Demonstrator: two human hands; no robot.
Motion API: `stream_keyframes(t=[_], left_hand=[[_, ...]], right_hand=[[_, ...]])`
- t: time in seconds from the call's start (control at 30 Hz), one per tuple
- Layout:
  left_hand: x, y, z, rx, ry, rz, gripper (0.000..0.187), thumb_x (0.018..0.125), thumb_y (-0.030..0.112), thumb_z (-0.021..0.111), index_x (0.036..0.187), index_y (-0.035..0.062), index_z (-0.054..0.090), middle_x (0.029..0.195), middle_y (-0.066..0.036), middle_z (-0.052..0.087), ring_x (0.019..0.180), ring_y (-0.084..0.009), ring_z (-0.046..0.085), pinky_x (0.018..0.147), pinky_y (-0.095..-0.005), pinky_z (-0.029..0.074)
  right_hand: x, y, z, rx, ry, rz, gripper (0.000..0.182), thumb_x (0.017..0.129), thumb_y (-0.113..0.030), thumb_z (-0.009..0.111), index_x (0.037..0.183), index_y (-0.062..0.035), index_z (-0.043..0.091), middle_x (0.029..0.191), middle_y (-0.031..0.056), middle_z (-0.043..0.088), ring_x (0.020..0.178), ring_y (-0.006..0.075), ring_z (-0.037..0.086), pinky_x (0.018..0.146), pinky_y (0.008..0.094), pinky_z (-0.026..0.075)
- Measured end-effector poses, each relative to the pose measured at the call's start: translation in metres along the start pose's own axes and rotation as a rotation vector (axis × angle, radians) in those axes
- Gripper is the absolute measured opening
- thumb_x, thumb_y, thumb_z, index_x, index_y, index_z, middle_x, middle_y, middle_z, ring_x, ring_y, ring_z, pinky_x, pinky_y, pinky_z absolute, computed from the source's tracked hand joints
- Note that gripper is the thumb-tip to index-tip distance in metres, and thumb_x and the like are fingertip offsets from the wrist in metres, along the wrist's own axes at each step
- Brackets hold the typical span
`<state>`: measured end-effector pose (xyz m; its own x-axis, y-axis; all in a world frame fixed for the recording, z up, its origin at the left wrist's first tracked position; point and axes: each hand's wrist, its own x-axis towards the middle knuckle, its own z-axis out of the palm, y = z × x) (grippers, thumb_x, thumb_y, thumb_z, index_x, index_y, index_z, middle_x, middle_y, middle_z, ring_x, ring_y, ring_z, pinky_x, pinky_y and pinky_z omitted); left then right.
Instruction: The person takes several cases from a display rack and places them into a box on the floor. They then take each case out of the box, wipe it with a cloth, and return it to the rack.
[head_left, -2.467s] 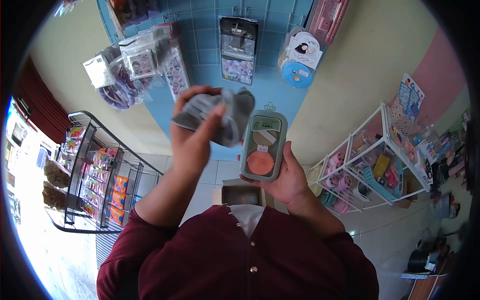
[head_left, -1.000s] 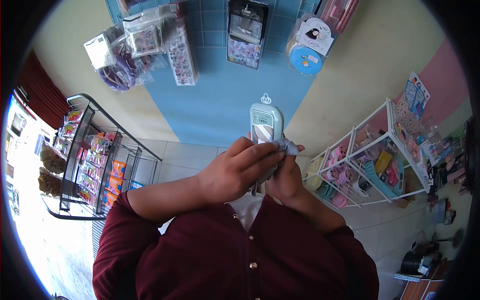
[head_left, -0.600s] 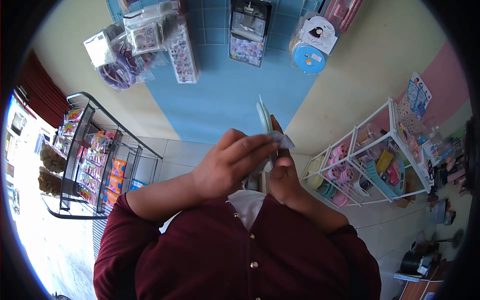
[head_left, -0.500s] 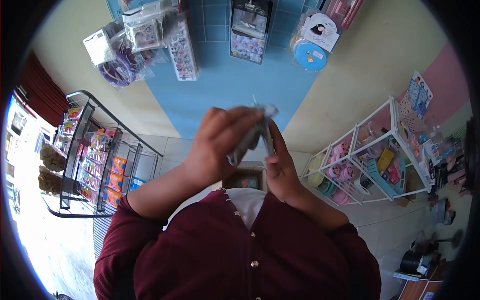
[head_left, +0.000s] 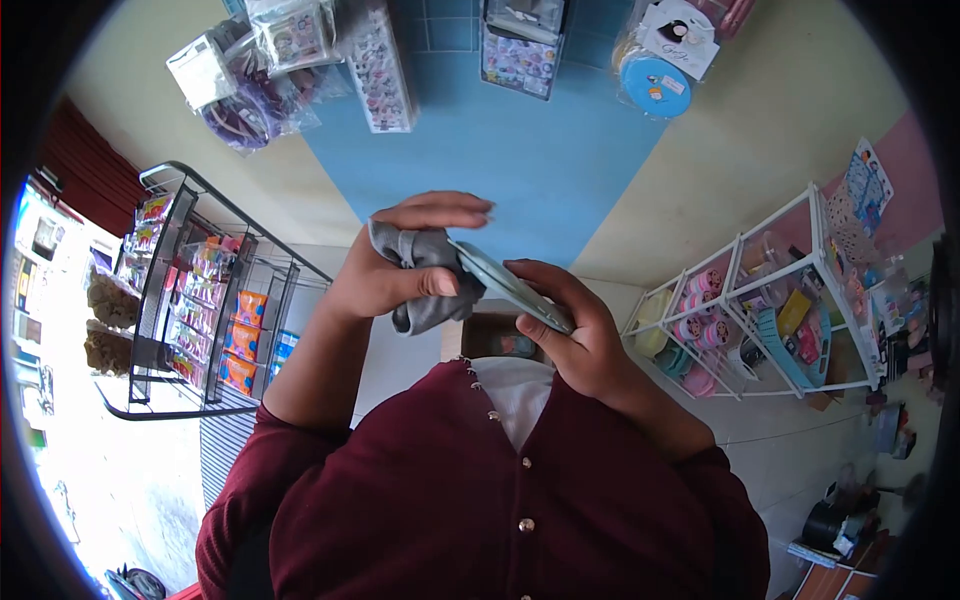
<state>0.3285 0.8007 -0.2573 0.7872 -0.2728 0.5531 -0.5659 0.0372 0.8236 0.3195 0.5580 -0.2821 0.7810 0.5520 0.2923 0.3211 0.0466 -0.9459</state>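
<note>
My left hand [head_left: 395, 265] is wrapped round a crumpled grey cloth [head_left: 430, 285], its thumb pressed on the front and its other fingers raised above. A flat, pale green-grey object [head_left: 510, 288] slants down to the right from the cloth. My right hand [head_left: 575, 330] pinches its lower right end between thumb and fingers. The cloth touches or nearly touches the object's upper left end. What exactly the flat object is, I cannot tell.
A black wire rack [head_left: 240, 230] with colourful packets is on the left. To the right is a white shelf [head_left: 735, 290] with pink items and baskets. Packaged goods [head_left: 380, 75] hang on the wall ahead. An open cardboard box [head_left: 480, 335] lies below the hands.
My hands have come apart, the left moving left and the right slightly right. The cloth and the flat object now show clearly between them. The view has shifted slightly.
</note>
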Motion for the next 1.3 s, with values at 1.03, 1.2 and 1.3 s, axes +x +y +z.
stream_keyframes(t=[1.03,1.2,1.3], left_hand=[[-0.007,-0.031,0.043,-0.261,0.062,-0.17,0.025,0.08,0.003,0.072,0.103,-0.0025,0.064,0.106,-0.017,0.065,0.103,-0.0231,0.062,0.091,-0.0337,0.047],[-0.001,-0.032,0.053,-0.37,0.077,-0.271,0.028,0.084,0.006,0.067,0.111,-0.0034,0.061,0.112,-0.018,0.064,0.107,-0.0232,0.06,0.094,-0.0346,0.046],[-0.003,-0.04,0.058,-0.388,0.046,-0.263,0.032,0.086,0.007,0.066,0.116,-0.0031,0.059,0.113,-0.019,0.064,0.107,-0.0233,0.06,0.094,-0.0343,0.046]], right_hand=[[0.012,-0.011,-0.033,-0.567,0.291,-0.425,0.022,0.075,-0.014,0.077,0.095,-0.0058,0.07,0.083,0.0078,0.071,0.075,0.022,0.069,0.078,0.0383,0.052],[0.006,-0.004,-0.038,-0.556,0.324,-0.388,0.019,0.077,-0.011,0.075,0.095,-0.0049,0.07,0.079,0.007,0.071,0.071,0.0202,0.069,0.079,0.0377,0.051],[-0.001,0.003,-0.038,-0.353,0.382,-0.235,0.019,0.079,-0.01,0.074,0.096,-0.0033,0.069,0.079,0.0066,0.07,0.068,0.0179,0.067,0.079,0.0369,0.051]])
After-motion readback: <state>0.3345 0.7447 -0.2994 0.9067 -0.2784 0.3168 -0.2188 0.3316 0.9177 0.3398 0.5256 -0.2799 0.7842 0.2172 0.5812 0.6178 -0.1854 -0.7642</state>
